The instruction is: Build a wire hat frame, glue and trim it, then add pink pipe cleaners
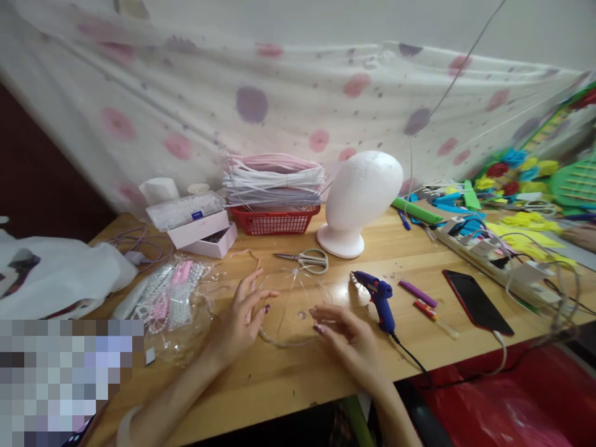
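Observation:
A thin round hoop [289, 344] with clear strands meeting at a centre point lies on the wooden table between my hands. My left hand [242, 310] is at the hoop's left side, its fingers apart and nothing held in them. On the right, my right hand [342, 335] hovers at the hoop's edge with thumb and fingers near each other; whether they pinch a strand is too small to tell. Scissors [313, 261] lie just beyond the hoop. A blue glue gun [379, 301] rests to the right of my right hand.
A white foam head [361, 198] stands behind the scissors, beside a red basket [275, 222] of wrapped stems. Bagged pearl beads [179, 298] and boxes [200, 233] are at left. A phone [477, 302], lighter [424, 308] and power strip [493, 264] lie at right.

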Available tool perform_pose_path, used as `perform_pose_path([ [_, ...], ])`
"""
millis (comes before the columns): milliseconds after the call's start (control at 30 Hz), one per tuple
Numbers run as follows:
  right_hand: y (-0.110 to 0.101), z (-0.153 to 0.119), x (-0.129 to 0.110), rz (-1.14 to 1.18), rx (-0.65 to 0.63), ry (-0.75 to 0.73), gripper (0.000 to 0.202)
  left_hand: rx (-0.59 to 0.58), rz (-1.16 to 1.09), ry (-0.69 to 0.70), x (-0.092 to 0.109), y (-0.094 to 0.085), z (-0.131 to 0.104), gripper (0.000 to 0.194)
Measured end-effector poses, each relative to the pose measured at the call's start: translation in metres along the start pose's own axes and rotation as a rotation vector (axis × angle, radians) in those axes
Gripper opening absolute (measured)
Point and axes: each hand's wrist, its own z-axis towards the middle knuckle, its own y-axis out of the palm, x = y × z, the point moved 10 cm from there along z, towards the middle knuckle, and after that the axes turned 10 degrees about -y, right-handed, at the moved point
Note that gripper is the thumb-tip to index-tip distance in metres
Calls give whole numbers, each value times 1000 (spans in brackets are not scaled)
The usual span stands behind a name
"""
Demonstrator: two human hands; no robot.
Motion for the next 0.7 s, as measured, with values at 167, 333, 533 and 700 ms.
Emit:
perform_pose_path([
  [167, -34, 11, -40, -391, 248, -178, 21, -43, -174, -29, 2, 0, 4, 21],
  [333, -22, 11, -40, -375, 193, -202, 18, -46, -177, -100, -1, 4, 1, 21],
  [533, -19, 27, -46, -402, 179, -205, 22, -61, -284, -174, -5, 6, 0, 17],
  [700, -2, 39, -33, -219, 121, -91, 26, -76, -301, -187, 4, 14, 3, 26],
])
